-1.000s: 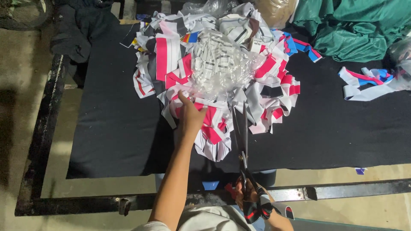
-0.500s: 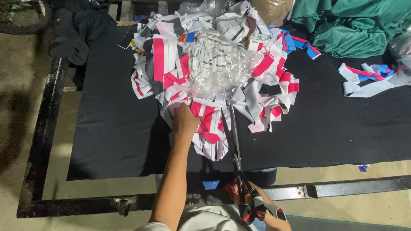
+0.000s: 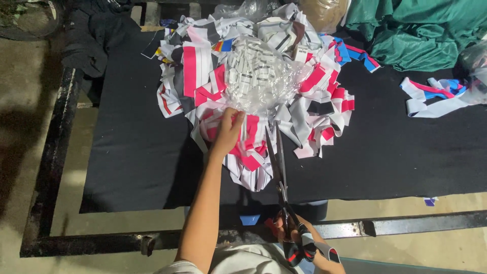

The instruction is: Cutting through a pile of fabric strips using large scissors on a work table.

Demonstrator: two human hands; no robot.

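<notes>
My left hand [image 3: 228, 132] reaches out over a heap of cut fabric strips [image 3: 253, 91], white with pink, grey and black, and pinches a pink and white strip at the heap's near side. A crumpled clear plastic bag [image 3: 258, 78] with small white pieces inside lies on top of the heap just beyond my fingers. My right hand [image 3: 304, 243], near my body, grips the wrapped handles of long scissors [image 3: 278, 162]. The blades are slightly apart and point away from me, with their tips beside the strip I pinch.
A black cloth [image 3: 142, 152] covers the table inside a dark metal frame [image 3: 50, 167]. Green fabric [image 3: 421, 30] is bunched at the far right, with loose pink, blue and white strips [image 3: 431, 96] nearby. Dark clothing [image 3: 96, 35] lies far left. Concrete floor surrounds the table.
My left hand has lifted and shifted slightly on the strip at the heap's near edge. The scissors moved a little forward and left, closer to that strip.
</notes>
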